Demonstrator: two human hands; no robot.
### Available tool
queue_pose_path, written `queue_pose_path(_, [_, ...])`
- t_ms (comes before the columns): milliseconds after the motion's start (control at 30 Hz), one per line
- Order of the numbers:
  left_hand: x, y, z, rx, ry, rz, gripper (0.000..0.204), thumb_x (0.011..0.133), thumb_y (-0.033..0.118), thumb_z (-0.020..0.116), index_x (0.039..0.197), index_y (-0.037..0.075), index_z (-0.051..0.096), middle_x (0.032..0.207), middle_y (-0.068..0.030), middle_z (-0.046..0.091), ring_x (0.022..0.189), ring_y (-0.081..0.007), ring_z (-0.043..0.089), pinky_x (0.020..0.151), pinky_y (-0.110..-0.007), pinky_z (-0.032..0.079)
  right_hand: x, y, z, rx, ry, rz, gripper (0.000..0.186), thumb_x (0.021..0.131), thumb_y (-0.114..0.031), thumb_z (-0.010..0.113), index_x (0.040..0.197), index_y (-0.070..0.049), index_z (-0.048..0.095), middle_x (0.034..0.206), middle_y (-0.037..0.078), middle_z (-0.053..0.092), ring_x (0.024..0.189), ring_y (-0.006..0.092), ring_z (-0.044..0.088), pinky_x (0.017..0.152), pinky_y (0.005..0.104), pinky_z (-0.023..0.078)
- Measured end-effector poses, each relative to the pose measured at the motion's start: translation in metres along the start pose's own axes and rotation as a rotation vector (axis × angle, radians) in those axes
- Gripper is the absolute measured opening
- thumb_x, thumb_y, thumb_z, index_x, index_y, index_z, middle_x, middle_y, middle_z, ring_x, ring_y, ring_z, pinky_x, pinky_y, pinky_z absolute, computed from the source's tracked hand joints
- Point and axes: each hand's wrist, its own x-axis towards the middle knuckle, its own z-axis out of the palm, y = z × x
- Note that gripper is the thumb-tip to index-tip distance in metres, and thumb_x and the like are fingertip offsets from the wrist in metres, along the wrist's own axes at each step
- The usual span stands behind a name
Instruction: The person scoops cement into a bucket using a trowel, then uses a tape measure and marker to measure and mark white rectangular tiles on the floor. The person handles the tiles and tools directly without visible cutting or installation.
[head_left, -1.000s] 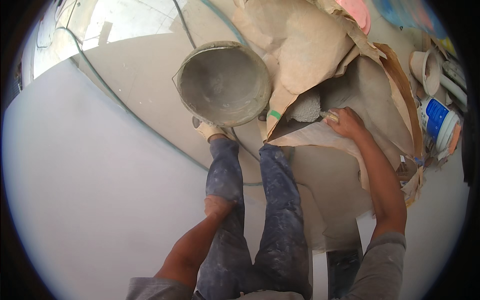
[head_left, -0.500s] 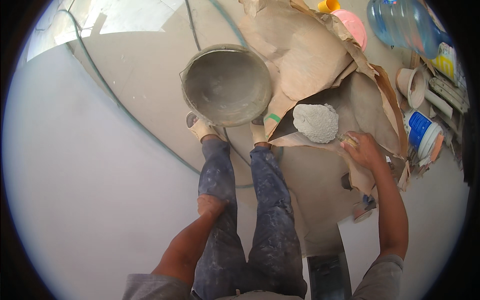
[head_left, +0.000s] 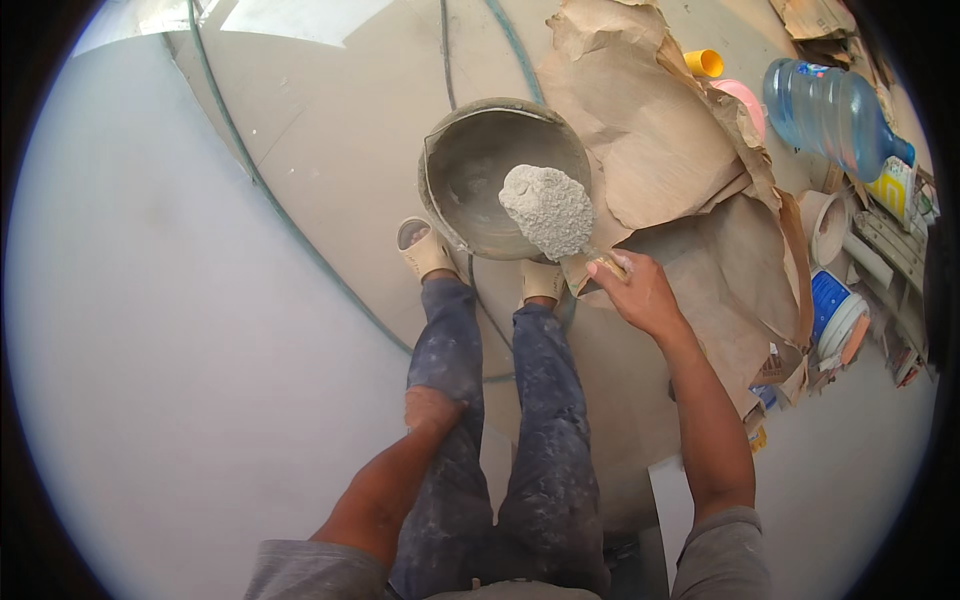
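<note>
My right hand [head_left: 645,290] is closed round the wooden handle of a trowel [head_left: 610,264]. A big heap of grey powder [head_left: 548,212] covers its blade, hiding the blade's shape. This load hangs over the right side of a dusty bucket [head_left: 468,190], whose inside walls are coated grey. Beside the bucket, to the right, lies a torn brown paper sack [head_left: 650,160] with its mouth gaping. My left hand [head_left: 432,408] is wrapped over my left knee, its fingers partly hidden.
Hoses [head_left: 262,185] snake over the floor on the left and behind the bucket. At right lie a large blue water bottle [head_left: 825,112], a yellow cup [head_left: 704,63], a pink container [head_left: 742,104], a white-and-blue tub [head_left: 838,318] and scrap pieces. My feet stand close to the bucket.
My right hand has carried the loaded trowel leftward, from the sack's mouth to above the bucket. My left hand stays on the knee. The whole view has shifted somewhat.
</note>
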Motion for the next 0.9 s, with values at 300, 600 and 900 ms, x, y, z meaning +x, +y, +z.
queue_pose_path(300, [0.004, -0.004, 0.005, -0.032, 0.003, 0.032, 0.117, 0.072, 0.059, 0.088, 0.149, -0.008, 0.031, 0.145, -0.0170, 0.050, 0.133, -0.0319, 0.056, 0.106, -0.043, 0.051, 0.130, -0.010, 0.137, 0.620, 0.096, 0.544, 0.041, 0.095, -0.041, 0.071, 0.107, -0.002, 0.068, 0.072, 0.009, 0.063, 0.049, 0.0182, 0.056, 0.043, 0.0352, 0.044])
queue_pose_path(600, [0.017, -0.002, 0.016, -0.030, 0.014, 0.002, 0.117, 0.072, 0.059, 0.088, 0.149, -0.009, 0.032, 0.144, -0.0177, 0.051, 0.132, -0.0318, 0.058, 0.104, -0.043, 0.052, 0.119, 0.000, 0.165, 0.866, 0.071, 0.571, 0.044, 0.095, -0.044, 0.071, 0.110, -0.003, 0.066, 0.074, 0.011, 0.062, 0.051, 0.0192, 0.057, 0.045, 0.0364, 0.047])
queue_pose_path(900, [-0.003, 0.004, 0.007, -0.027, 0.047, -0.004, 0.116, 0.072, 0.055, 0.089, 0.150, -0.007, 0.031, 0.146, -0.0171, 0.050, 0.133, -0.0332, 0.057, 0.108, -0.043, 0.051, 0.063, -0.018, 0.140, 1.013, -0.215, 0.574, 0.048, 0.098, -0.050, 0.065, 0.105, -0.003, 0.063, 0.072, 0.009, 0.060, 0.052, 0.0161, 0.056, 0.046, 0.0326, 0.047])
